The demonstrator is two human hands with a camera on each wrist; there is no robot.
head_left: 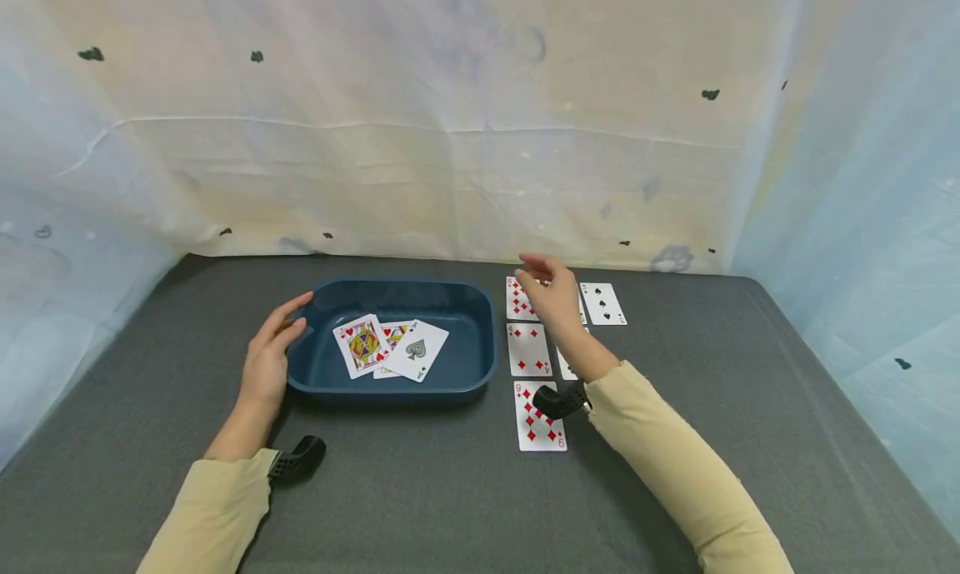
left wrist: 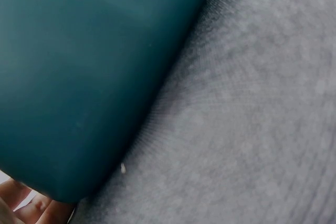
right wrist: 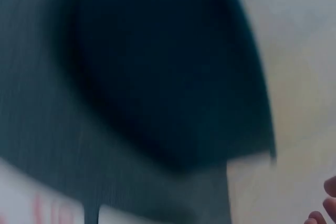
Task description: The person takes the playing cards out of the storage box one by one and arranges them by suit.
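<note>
A dark blue tray (head_left: 467,324) stands left of the middle of the table. Against its left end rests my left hand (head_left: 264,366), fingers extended along the outer wall; the fingers (left wrist: 39,209) also show at its corner in the left wrist view. Inside lie an ace of spades (head_left: 427,337), a red-suit face card (head_left: 362,346) and another face card partly beneath them. My right hand (head_left: 553,301), fingers loosely bent with nothing visible in them, hovers over playing cards at the tray's right. It hides parts of a diamonds card (head_left: 519,301) and the cards beside it.
Nearer me lie a four of diamonds (head_left: 528,351) and a nine of diamonds (head_left: 531,420), the latter overlapped by the right wrist camera (head_left: 558,401). A spades card (head_left: 603,304) lies at the back right. A patterned cloth (head_left: 450,182) hangs behind the grey table (head_left: 420,491).
</note>
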